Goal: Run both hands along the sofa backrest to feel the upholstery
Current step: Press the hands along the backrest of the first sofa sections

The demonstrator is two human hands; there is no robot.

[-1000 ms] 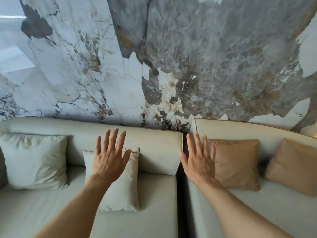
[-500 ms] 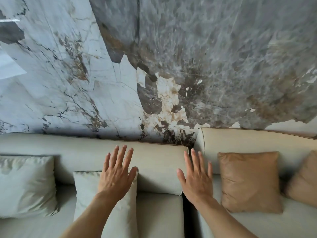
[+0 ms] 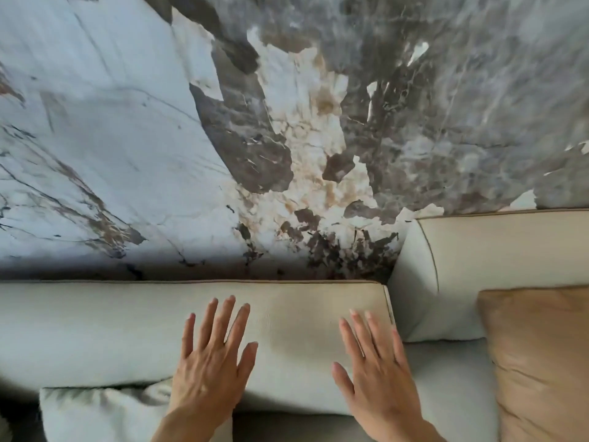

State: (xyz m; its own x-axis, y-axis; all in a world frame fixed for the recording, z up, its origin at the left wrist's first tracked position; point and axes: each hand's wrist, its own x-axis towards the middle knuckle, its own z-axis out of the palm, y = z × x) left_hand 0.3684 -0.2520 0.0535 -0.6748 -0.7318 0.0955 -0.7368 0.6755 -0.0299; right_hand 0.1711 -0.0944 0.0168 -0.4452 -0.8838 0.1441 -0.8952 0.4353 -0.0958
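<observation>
So both hands are out flat over the sofa backrest [image 3: 111, 330], palms facing the cream fabric, nothing gripped in either one. The left hand [image 3: 212, 365] has its fingers [image 3: 224, 317] spread fairly wide and pointing up toward the top edge of the backrest, thumb stuck out to the side, and its wrist comes up past a pale cushion [image 3: 105, 413] that leans against the lower left part of the backrest. The right hand [image 3: 379, 374] is just as open, fingers a bit closer together and angled toward the right end of that backrest section, with the pinky side close to the piped corner seam. Honestly it looks like the palms are resting on or just skimming the upholstery, but I can't tell for sure if there's real contact, the shot is a little soft. The two hands are apart from each other with a bare, slightly shadowed patch of fabric between them. Right of the seam there's a second backrest section [image 3: 497, 269] sitting higher in view, and a tan cushion [image 3: 541, 362] propped in front of it at the right edge. Behind the whole sofa is a marble wall [image 3: 287, 122] with white, grey and brownish veining, running right down to the top edge of the backrest.
</observation>
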